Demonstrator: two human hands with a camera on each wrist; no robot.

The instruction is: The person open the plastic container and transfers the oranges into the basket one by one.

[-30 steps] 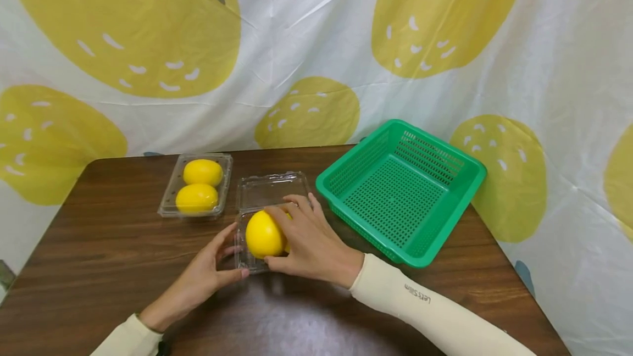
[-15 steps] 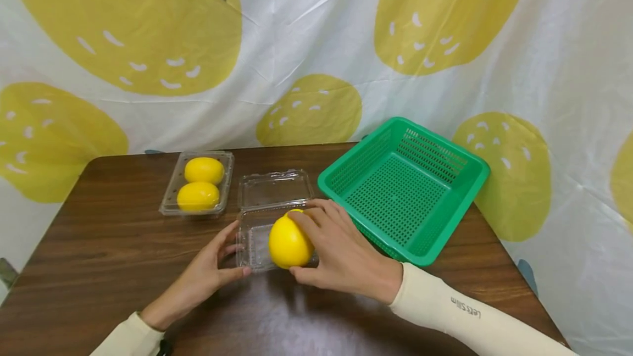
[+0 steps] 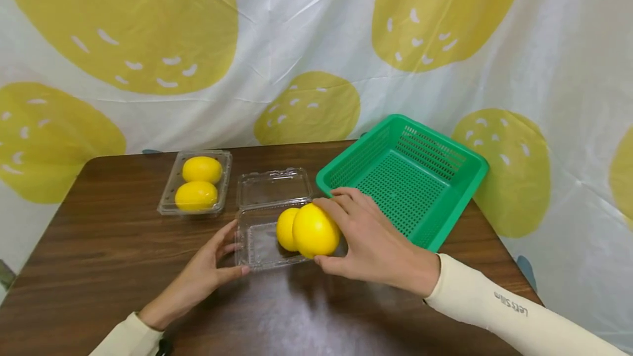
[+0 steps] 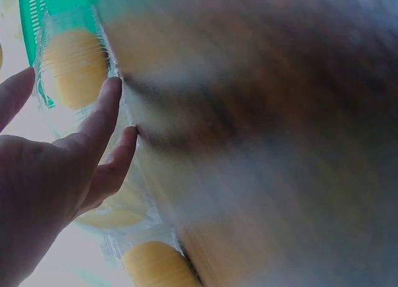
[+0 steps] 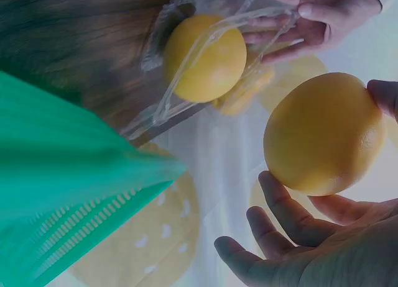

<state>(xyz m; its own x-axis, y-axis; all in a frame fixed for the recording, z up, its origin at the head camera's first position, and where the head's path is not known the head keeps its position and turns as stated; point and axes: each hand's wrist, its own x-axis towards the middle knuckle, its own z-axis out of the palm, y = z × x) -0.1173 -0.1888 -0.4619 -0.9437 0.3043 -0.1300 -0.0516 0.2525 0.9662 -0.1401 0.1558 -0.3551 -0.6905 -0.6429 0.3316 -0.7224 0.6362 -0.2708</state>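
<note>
My right hand (image 3: 381, 240) pinches a yellow lemon (image 3: 316, 231) between thumb and fingertips. It is held above the right end of a clear plastic clamshell box (image 3: 264, 246), whose lid (image 3: 274, 187) lies folded back. Behind it a second lemon (image 3: 286, 229) sits inside the box, partly hidden in the head view; the right wrist view shows this lemon (image 5: 205, 57) whole, apart from the held lemon (image 5: 326, 135). At the box's left end my left hand (image 3: 205, 268) touches the side with nearly straight fingers (image 4: 112, 104), thumb at the front corner.
A green perforated basket (image 3: 427, 243) stands at the right, just behind my right hand. Another clear box (image 3: 222, 194) with two lemons (image 3: 196, 196) stands at the back left. A fruit-print cloth (image 3: 296, 32) hangs along the far edge of the brown table (image 3: 118, 246).
My right hand has moved right and lifted its lemon from the box's left part, exposing the bare box floor and the second lemon. My left hand has stayed at the box.
</note>
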